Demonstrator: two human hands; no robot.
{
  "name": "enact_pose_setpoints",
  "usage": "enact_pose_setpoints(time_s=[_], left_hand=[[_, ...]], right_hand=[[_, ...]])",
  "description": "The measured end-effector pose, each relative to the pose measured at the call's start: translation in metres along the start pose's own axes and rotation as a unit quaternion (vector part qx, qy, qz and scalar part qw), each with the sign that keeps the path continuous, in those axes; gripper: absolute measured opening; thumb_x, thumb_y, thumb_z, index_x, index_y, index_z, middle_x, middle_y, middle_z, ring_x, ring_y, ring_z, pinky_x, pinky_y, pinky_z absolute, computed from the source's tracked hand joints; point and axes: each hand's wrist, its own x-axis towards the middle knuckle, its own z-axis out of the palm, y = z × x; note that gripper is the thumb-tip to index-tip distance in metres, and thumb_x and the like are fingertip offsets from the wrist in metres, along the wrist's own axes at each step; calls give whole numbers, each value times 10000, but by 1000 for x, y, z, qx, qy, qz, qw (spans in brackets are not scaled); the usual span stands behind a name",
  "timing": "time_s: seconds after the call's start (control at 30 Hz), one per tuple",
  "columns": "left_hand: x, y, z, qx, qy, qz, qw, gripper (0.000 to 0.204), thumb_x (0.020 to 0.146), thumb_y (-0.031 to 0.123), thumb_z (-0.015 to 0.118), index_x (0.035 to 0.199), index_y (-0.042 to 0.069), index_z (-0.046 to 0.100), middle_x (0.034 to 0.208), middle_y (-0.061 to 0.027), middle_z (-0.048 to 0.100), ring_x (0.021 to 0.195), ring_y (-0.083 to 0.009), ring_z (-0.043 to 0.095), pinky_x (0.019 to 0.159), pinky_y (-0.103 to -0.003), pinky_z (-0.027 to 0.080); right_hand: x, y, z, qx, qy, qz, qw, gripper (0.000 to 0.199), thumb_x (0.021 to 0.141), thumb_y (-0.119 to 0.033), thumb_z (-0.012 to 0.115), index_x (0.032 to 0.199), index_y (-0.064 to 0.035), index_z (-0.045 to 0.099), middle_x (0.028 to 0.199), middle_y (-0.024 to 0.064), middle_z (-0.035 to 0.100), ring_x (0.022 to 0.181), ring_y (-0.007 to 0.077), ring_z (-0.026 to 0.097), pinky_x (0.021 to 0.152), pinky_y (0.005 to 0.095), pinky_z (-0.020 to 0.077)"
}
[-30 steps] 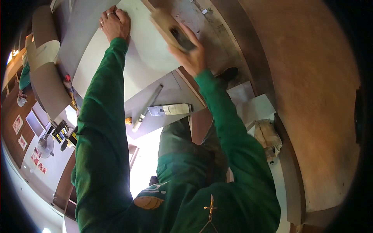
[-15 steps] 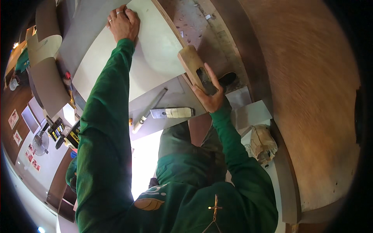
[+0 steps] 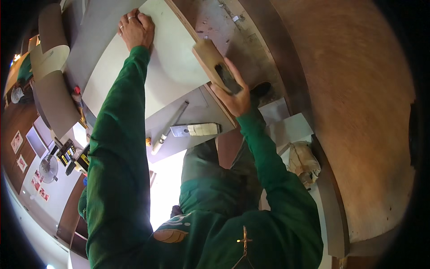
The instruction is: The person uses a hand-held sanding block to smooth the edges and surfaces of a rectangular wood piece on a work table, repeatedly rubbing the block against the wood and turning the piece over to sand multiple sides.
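A pale flat board (image 3: 179, 67) lies on a grey bench top. My left hand (image 3: 136, 29), with rings on its fingers, presses on the board's far left part, its bent fingers curled at that edge. In my right hand (image 3: 237, 98) is a wooden hand plane (image 3: 208, 58) with a dark slot through it, held around its rear end. The plane rests along the board's right-hand edge (image 3: 183, 20). Nearer to me lie a long metal tool with a whitish handle (image 3: 159, 143) and a flat metal blade with a cream-coloured grip (image 3: 204, 129).
Beyond the right edge the floor (image 3: 215, 27) is littered with scraps. A large brown wooden panel (image 3: 354, 89) stands at right, with a crumpled brown paper bag (image 3: 304, 161) beside it. Curved grey panels (image 3: 56, 96) and a yellow-black device (image 3: 83, 159) are at left.
My right hand has pushed the plane forward and slightly left along the board's edge. The left hand stays on the board; the whole view has shifted a little.
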Motion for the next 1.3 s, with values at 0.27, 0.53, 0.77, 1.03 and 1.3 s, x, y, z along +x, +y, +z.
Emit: enact_pose_setpoints(time_s=[0.27,0.53,0.77,1.03,1.3], left_hand=[[-2,11,2,-12,-9,-15,1000,451,975,339,468,1273,69,673,1330,-175,605,1312,-378,492,1144,-537,324],[5,7,0,0,-4,-18,1000,450,986,335,478,1302,80,670,1354,-182,597,1296,-389,510,1132,-541,351],[9,14,-2,-14,-3,-24,1000,436,987,321,480,1294,71,662,1330,-183,601,1293,-387,502,1132,-541,340],[14,13,-4,-7,-12,-18,1000,415,982,287,478,1284,56,644,1300,-183,596,1248,-390,510,1120,-536,334],[14,19,-8,-19,-16,-31,999,407,969,270,473,1272,61,645,1287,-182,598,1232,-388,510,1118,-512,321]], right_hand=[[85,-3,30,8,-24,2,1000,789,788,-119,821,1501,-36,493,1352,171,644,1215,230,635,1039,363,506],[43,8,18,16,-10,-20,1000,792,799,-159,829,1509,-60,492,1343,174,646,1216,245,642,1042,364,509],[108,0,39,11,-46,-11,999,800,814,-168,820,1531,-109,472,1369,165,624,1261,255,613,1055,365,503],[106,-10,46,-46,-21,-48,998,774,826,-127,801,1527,-93,474,1377,161,631,1243,217,620,1047,348,501],[116,-6,54,-15,-21,-65,998,767,813,-86,799,1514,-78,487,1322,140,661,1180,202,644,1012,333,522]])
